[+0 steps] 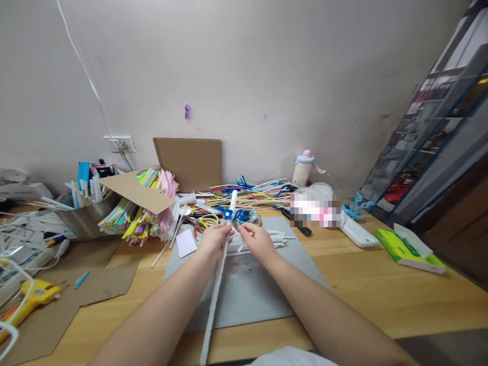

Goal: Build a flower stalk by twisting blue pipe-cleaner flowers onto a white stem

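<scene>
Above the grey mat (pixel 259 297), my left hand (pixel 216 241) is closed around a long white fuzzy pipe cleaner (pixel 214 305), whose tail hangs down toward the table's front edge. Close beside it, my right hand (pixel 258 241) has thumb and fingers pinched together near the strip's upper end; what lies in that pinch is too small to make out. Just beyond the fingertips are blue fuzzy pieces (pixel 243 215) and a white stick (pixel 234 199) pointing away from me. More white pipe cleaners (pixel 276 238) lie on the mat behind my right hand.
Bundled coloured pipe cleaners (pixel 131 218) and a metal container (pixel 82 216) stand left. A yellow glue gun (pixel 38 297) lies on cardboard (pixel 102 284). Loose pipe cleaners (pixel 259 193) spread along the back. Right are a bottle (pixel 302 170), a white device (pixel 358 231) and a green tissue pack (pixel 409 251).
</scene>
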